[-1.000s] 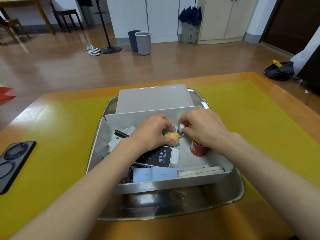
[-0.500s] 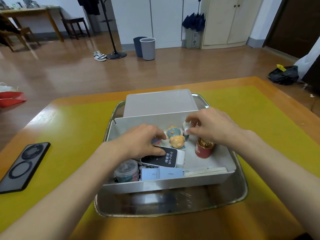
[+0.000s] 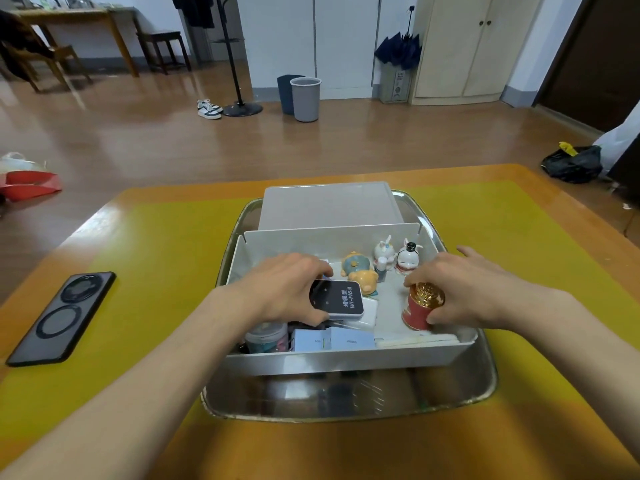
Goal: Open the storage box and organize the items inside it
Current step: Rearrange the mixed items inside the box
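My left hand (image 3: 280, 289) grips a black-faced white Wi-Fi device (image 3: 337, 299); my right hand (image 3: 460, 289) clasps a gold-lidded red tin (image 3: 423, 306). Both sit in the white plastic storage box (image 3: 346, 356) on a steel tray (image 3: 346, 396), yellow mat (image 3: 156, 271), wooden table (image 3: 311, 455). Far off, bins, possibly grey plastic (image 3: 304, 98), stand on wood flooring.

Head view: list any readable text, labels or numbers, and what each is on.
"WI-FI6", beside a line of Chinese characters too blurred to make out: on the dark face of the Wi-Fi device that the left hand holds.
Small print on the light blue boxes: too small to read.
Raised gold pattern on the red tin in the right hand: not legible.
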